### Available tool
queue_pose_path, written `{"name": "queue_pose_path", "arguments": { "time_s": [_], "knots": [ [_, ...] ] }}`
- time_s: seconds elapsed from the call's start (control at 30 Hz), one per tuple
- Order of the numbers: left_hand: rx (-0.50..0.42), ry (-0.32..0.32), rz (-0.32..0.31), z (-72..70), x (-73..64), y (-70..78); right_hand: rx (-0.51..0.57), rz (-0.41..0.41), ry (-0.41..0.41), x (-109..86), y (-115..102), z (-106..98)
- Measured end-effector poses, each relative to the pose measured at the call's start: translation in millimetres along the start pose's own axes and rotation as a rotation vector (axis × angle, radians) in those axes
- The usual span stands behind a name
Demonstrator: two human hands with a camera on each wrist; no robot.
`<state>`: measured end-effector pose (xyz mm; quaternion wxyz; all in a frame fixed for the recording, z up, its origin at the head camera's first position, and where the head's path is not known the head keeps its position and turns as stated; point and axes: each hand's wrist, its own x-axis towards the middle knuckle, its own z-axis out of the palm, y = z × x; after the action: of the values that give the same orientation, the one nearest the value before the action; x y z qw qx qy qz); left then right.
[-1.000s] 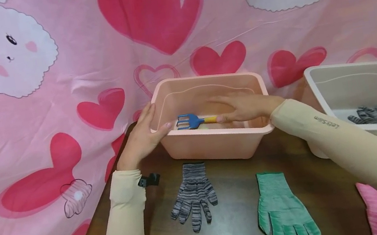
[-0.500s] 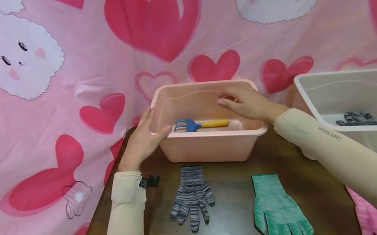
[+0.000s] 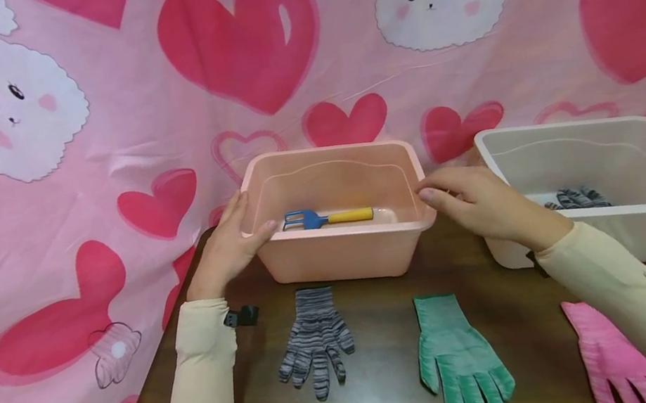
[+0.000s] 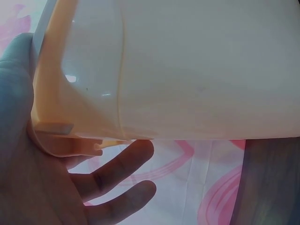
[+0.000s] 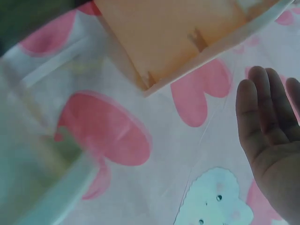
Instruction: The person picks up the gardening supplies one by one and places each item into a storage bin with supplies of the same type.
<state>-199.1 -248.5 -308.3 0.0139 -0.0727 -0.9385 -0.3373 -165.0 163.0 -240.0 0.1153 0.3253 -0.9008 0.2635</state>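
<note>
Head view: left hand (image 3: 225, 252) spread on the left corner of the pink bin (image 3: 335, 258); right hand (image 3: 485, 204) loose, empty, beside its right end; uneven pressure could tip it, sliding the fork (image 3: 340, 217) inside.

I see a pink plastic bin (image 3: 338, 256) upright on the desk (image 3: 384, 398); blue hand fork (image 3: 332, 218) inside, tines left, yellow handle right.

place: draped corner, room type unclear | signs: heart-and-rabbit cloth (image 3: 147, 109), dark table (image 3: 382, 363)
</note>
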Motion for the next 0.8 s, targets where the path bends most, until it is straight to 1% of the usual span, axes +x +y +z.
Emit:
{"name": "queue_pose_path", "arguments": {
  "time_s": [0.03,0.1,0.27,0.47,0.6,0.73,0.8],
  "knots": [
    [0.001,-0.001,-0.004,-0.8,-0.4,-1.0,-0.003,-0.017,0.002,-7.4,-1.1,-0.6],
    [0.004,-0.003,-0.011,-2.1,-1.2,-2.6,-0.014,-0.023,-0.006,-23.0,-3.7,-1.8],
    [0.002,-0.003,-0.019,-5.7,-3.2,-4.7,-0.062,0.015,-0.024,-59.7,-8.7,-4.2],
    [0.000,0.002,-0.018,-7.2,-4.7,-5.8,-0.111,0.006,0.013,-98.1,-4.9,-1.1],
    [-0.005,0.003,-0.018,-8.3,-5.5,-6.0,-0.167,0.059,0.022,-124.4,-2.4,0.6],
    [-0.008,0.001,-0.015,-9.4,-6.3,-4.5,-0.212,0.150,0.033,-151.5,1.7,-0.4],
    [-0.009,-0.001,-0.014,-9.2,-6.2,-4.5,-0.234,0.215,0.022,-166.1,7.3,-2.0]
  ]
}}
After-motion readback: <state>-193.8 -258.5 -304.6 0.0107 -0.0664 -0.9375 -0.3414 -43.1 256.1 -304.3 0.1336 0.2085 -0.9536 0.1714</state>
